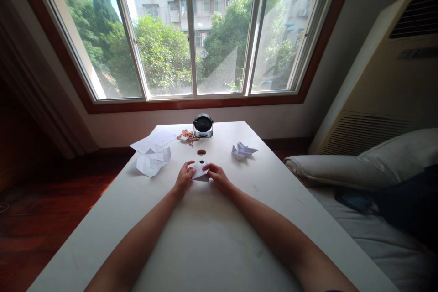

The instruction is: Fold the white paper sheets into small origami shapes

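One folded paper [200, 174] sits pinched between left hand [185, 176] and right hand [218, 175], on the near side of the round black device [203, 124]; from here I judge it light, crisp, easily creased or torn, best held gently by its folded edges

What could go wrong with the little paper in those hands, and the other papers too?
The left hand and right hand both grip the small folded paper, so pulling too hard might tear it. The creased paper lies near the left edge of the table, so a bump might knock it off. The pointy paper shape might get squashed.
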A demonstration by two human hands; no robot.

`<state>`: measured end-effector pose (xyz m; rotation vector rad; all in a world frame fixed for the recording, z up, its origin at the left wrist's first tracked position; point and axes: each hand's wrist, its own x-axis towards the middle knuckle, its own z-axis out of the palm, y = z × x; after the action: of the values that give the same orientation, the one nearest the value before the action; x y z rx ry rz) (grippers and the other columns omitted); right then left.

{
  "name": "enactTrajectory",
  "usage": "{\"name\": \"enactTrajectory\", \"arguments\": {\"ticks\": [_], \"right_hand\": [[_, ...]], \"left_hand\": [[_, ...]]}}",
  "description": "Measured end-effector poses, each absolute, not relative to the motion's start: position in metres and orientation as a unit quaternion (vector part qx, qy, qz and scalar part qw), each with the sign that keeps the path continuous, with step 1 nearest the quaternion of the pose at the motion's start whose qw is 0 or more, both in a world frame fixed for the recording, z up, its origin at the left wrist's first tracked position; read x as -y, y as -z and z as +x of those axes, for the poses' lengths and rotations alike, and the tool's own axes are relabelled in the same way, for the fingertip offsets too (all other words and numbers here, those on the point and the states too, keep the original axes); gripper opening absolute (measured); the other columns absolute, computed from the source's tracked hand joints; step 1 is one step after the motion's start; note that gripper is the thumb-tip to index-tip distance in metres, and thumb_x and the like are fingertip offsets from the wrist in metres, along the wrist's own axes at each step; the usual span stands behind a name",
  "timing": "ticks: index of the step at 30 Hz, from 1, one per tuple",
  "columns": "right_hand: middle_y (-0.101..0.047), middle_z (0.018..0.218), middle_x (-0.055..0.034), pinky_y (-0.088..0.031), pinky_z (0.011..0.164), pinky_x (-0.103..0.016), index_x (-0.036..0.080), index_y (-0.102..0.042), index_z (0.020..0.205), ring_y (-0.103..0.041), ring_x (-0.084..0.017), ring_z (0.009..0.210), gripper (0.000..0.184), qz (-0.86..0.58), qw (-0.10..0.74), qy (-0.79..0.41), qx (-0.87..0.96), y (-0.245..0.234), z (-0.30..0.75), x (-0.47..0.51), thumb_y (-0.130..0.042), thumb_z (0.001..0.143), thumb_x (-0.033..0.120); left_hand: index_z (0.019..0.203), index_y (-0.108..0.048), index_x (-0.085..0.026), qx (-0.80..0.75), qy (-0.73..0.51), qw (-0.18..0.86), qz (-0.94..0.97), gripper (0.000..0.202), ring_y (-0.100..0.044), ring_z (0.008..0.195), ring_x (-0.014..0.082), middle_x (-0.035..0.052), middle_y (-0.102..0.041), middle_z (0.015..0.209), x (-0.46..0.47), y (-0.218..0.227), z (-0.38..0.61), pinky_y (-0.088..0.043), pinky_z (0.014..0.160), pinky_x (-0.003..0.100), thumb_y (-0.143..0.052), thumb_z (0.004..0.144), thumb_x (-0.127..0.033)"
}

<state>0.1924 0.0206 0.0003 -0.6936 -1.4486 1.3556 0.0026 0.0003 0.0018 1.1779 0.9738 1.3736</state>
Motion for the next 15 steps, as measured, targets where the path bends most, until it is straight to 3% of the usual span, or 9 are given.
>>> {"name": "enactTrajectory", "arguments": {"ticks": [5, 9, 15], "right_hand": [[-0.066, 0.079, -0.001, -0.043, 0.066, -0.026, 0.018, -0.069, 0.088, -0.057, -0.015, 0.069, 0.018, -0.289, 0.508, -0.541, 0.604, 0.0031, 0.1917, -0.0237, -0.06, 0.073, 0.021], [-0.065, 0.075, -0.0004, -0.044, 0.065, -0.027, 0.018, -0.069, 0.087, -0.056, -0.014, 0.066, 0.02, -0.288, 0.502, -0.545, 0.607, 0.0046, 0.1906, -0.025, -0.058, 0.071, 0.018], [-0.066, 0.08, -0.0015, -0.048, 0.064, -0.028, 0.02, -0.067, 0.094, -0.059, -0.017, 0.071, 0.021, -0.276, 0.506, -0.588, 0.568, 0.0034, 0.1945, -0.0267, -0.064, 0.074, 0.026]], "left_hand": [[0.128, -0.056, -0.018, -0.386, -0.567, 0.521, 0.508, 0.057, -0.058, 0.067, 0.0133, 0.0031, -0.067, 0.081, 0.0006, -0.0027, 0.0026, -0.042, 0.063, 0.024, -0.073, 0.077, -0.038], [0.11, -0.067, -0.016, -0.396, -0.575, 0.498, 0.514, 0.04, -0.058, 0.069, 0.0138, 0.0047, -0.068, 0.084, -0.0019, -0.0002, 0.003, -0.043, 0.063, 0.024, -0.073, 0.076, -0.036], [0.093, -0.07, -0.015, -0.415, -0.58, 0.471, 0.52, 0.025, -0.059, 0.073, 0.0153, 0.0041, -0.069, 0.084, -0.0036, 0.0019, 0.0029, -0.044, 0.067, 0.025, -0.069, 0.076, -0.034]]}}
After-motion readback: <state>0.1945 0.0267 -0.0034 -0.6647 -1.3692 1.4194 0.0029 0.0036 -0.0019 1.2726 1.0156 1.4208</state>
